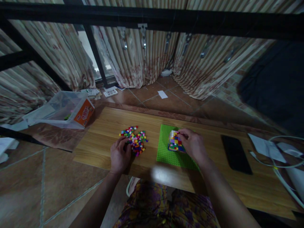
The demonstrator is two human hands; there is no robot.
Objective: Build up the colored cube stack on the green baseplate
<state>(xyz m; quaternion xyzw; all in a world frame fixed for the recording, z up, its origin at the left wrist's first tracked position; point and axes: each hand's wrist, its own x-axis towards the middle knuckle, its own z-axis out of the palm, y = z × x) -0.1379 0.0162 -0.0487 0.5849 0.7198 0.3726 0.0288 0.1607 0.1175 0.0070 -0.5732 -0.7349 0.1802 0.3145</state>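
Note:
A loose pile of small toy building bricks [137, 139] in many colours lies on the wooden table. At its near left edge is my left hand [120, 155], fingers curled down among the bricks; anything they hold is hidden. To the right, a green baseplate [163, 156] carries a block-shaped build of multicoloured bricks [174, 141], with a white strip along its far top edge. My right hand [193, 144] reaches over the right side of this build. Its thumb and forefinger are pinched together at the top, and what is between them is too small to make out.
A black phone [236, 154] lies right of the baseplate, with white cables [277, 166] and paper [266, 147] farther right. A clear plastic bin [59, 109] with an orange label stands beyond the table's left end. A dark metal bar [152, 17] crosses above, before striped curtains.

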